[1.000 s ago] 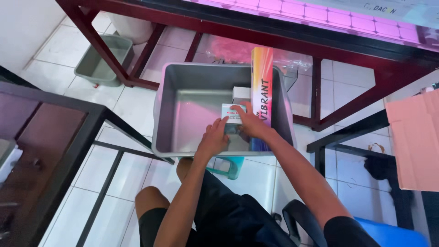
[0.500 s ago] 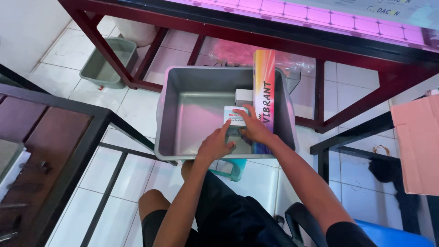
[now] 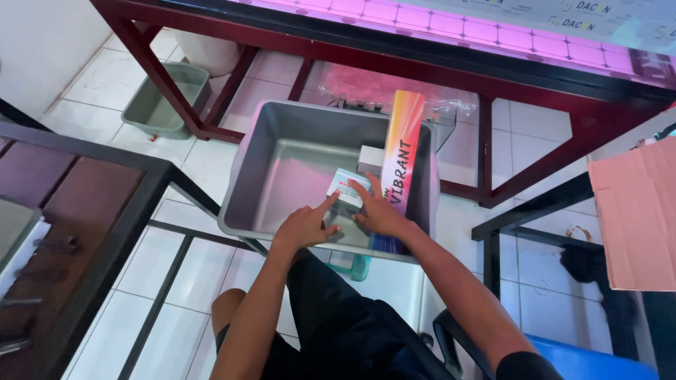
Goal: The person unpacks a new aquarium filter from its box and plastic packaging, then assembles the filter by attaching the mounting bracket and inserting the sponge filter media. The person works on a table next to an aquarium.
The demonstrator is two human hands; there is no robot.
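Fingers of both hands laid on a small white-and-teal box (image 3: 346, 190), inside the grey tub (image 3: 282, 165) near its right wall. Left hand (image 3: 304, 226): index finger stretched out to the box's near-left edge, other fingers curled loosely under. Right hand (image 3: 378, 210): fingers spread slightly over the box's right side and top, pressing rather than wrapping; whether a thumb hooks underneath cannot be told. Likely a light cardboard carton, stiff at the edges, prone to denting if squeezed across the flat faces; best taken by two opposite short sides. Smooth printed skin, so probably a little slippery. Just beyond the box, against the same tub wall, a grey-white carton (image 3: 371, 159) and a tall orange-to-pink box (image 3: 398, 165) standing on its long edge. Outward from the tub: both forearms reaching forward and down over its near rim, wrists nearly straight, elbows bent above the lap.
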